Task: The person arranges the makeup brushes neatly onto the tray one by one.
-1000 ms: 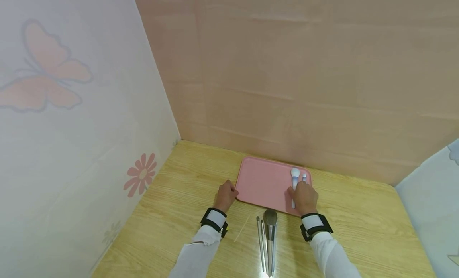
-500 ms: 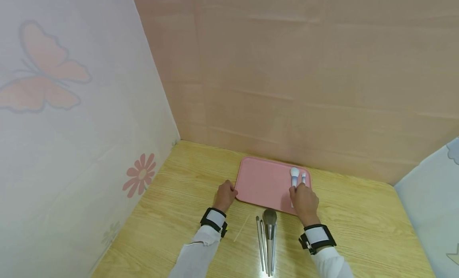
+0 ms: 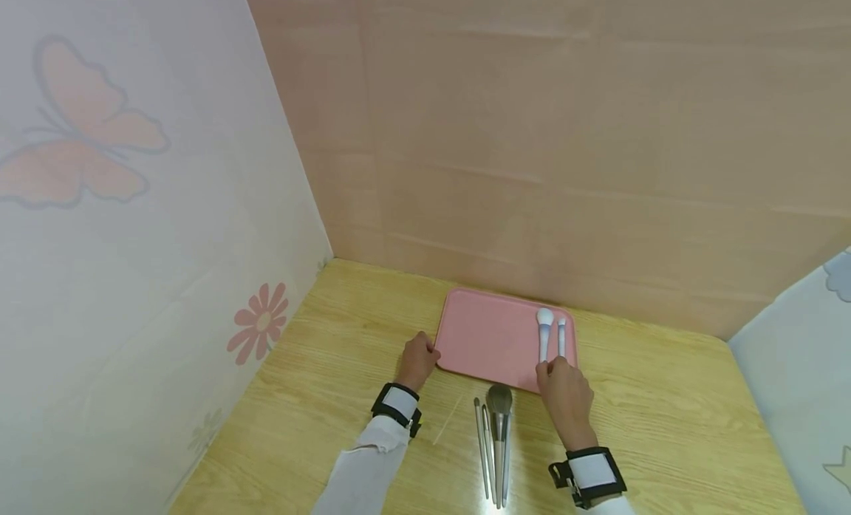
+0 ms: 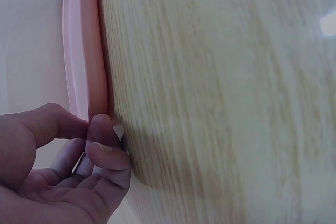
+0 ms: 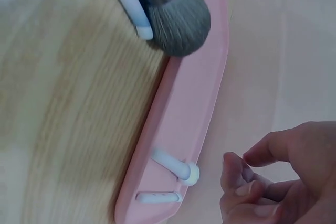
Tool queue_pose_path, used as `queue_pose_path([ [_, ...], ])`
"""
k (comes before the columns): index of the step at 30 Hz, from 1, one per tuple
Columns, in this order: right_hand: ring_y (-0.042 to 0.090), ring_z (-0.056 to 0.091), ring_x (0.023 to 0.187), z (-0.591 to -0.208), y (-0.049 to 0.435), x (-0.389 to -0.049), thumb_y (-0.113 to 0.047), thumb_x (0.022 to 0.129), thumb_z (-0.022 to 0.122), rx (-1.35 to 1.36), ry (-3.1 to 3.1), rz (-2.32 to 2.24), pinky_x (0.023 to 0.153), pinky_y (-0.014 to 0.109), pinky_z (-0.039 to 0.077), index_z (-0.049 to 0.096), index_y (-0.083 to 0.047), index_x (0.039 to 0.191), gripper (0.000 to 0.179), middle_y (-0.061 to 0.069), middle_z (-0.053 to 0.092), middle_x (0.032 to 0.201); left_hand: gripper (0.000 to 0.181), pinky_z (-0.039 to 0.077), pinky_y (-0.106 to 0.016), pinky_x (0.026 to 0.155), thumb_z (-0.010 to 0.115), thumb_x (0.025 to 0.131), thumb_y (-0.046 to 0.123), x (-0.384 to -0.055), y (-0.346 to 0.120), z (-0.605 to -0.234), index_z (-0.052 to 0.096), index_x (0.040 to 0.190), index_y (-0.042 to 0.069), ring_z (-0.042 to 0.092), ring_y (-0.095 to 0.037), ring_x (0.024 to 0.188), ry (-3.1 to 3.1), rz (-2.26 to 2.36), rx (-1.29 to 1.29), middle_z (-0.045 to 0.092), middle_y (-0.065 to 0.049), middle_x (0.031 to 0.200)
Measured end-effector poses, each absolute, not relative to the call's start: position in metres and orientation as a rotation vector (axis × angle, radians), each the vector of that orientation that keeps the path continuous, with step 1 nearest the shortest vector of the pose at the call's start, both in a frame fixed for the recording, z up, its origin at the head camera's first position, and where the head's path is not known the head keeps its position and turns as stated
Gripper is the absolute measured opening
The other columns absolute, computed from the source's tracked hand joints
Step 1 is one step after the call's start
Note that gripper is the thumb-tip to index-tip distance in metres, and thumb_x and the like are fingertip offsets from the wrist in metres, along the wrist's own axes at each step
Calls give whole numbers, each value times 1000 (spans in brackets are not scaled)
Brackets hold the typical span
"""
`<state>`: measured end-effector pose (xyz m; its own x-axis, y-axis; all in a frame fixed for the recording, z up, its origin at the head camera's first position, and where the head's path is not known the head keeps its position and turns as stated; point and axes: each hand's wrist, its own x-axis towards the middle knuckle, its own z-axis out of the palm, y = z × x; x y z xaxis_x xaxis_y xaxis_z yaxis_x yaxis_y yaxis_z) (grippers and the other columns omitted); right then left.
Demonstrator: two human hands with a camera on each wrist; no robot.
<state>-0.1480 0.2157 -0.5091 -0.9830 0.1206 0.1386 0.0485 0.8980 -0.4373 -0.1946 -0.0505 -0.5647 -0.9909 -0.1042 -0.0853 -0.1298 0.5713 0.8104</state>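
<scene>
My left hand (image 3: 417, 358) pinches the near left corner of a pink tray (image 3: 488, 338); in the left wrist view its thumb and fingers meet at the tray's rim (image 4: 97, 66). Inside the tray, at its right end, lie two white makeup brushes side by side: a larger one (image 3: 544, 320) with a round head and a slimmer one (image 3: 561, 334). My right hand (image 3: 566, 398) hovers over the tray's near right edge, hiding the handle ends in the head view. Its fingers curl loosely, with nothing between them, apart from the brushes in the right wrist view.
In front of the tray, a big fluffy makeup brush (image 3: 500, 400) lies with several slim brushes (image 3: 482, 448) on the wooden table (image 3: 665, 404). A thin pale stick (image 3: 447, 420) lies left of them. A brown wall (image 3: 532, 168) stands behind the tray.
My right hand has drawn back toward me along the two white brushes, uncovering more of their handles. The left hand stays at the tray's corner.
</scene>
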Motion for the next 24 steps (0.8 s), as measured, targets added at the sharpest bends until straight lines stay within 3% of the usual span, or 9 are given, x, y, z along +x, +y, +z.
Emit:
queue_pose_path([
  [9,14,40,44,-504,208,-125,-18,97,52,-139,-2961,754,39,26,29,59,2,80,27,2,45,54,10,40,-27,55,66,87,0,-196,-51,-568,57,84,1,50,-16,64,2750,1441,-206,57,-8,75],
  [17,13,39,46,-509,203,-100,-16,96,50,-178,-2993,795,42,26,29,52,-6,70,28,-1,43,54,11,39,-27,55,66,87,-1,-192,-51,-571,56,83,1,49,-16,64,2746,1458,-183,55,-7,73],
  [24,17,52,52,-512,200,-86,-16,92,54,-180,-3014,773,44,33,40,63,-2,82,20,3,60,64,11,39,-27,55,65,87,-1,-194,-52,-569,56,83,1,48,-16,64,2756,1461,-181,55,-6,74],
])
